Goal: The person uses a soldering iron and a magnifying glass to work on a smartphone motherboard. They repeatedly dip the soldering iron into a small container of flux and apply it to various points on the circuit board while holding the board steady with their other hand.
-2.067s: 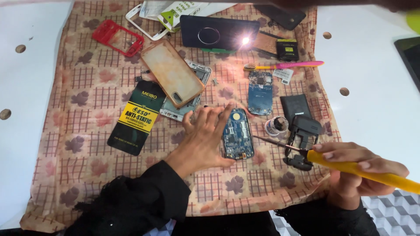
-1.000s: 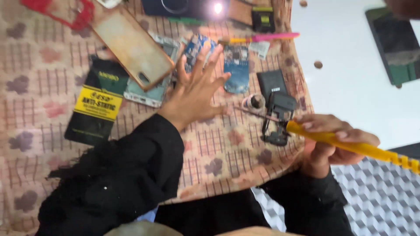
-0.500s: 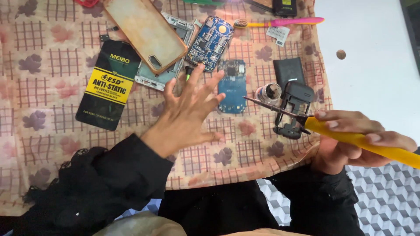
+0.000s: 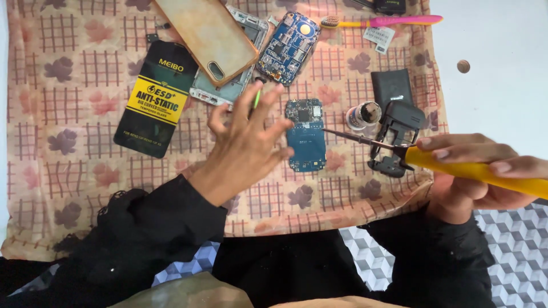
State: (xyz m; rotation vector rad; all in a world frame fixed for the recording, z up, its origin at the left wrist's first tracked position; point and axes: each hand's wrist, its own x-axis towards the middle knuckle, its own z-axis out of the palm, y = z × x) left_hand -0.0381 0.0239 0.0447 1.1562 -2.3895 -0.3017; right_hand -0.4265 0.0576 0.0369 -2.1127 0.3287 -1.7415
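Left hand [image 4: 248, 145] has lifted off the small blue circuit board [image 4: 306, 136], fingers spread, holding nothing. Board lies bare mid-frame. Right hand [image 4: 476, 171] still clenches yellow soldering iron [image 4: 479, 171], tip hovering at board's right edge.

Your view is bright and evenly lit, daylight-like, no hard glare. Soft shadows fall just under your left hand [image 4: 245, 142] and beside the black holder [image 4: 399, 134] on the cloth [image 4: 80, 188]. The white tabletop [image 4: 496, 63] at right runs near overexposed. Detail on the small board [image 4: 306, 137] is sharp; your left fingers show slight motion blur. Your dark sleeves [image 4: 142, 239] lose detail. Mild wide-angle bend at the edges.
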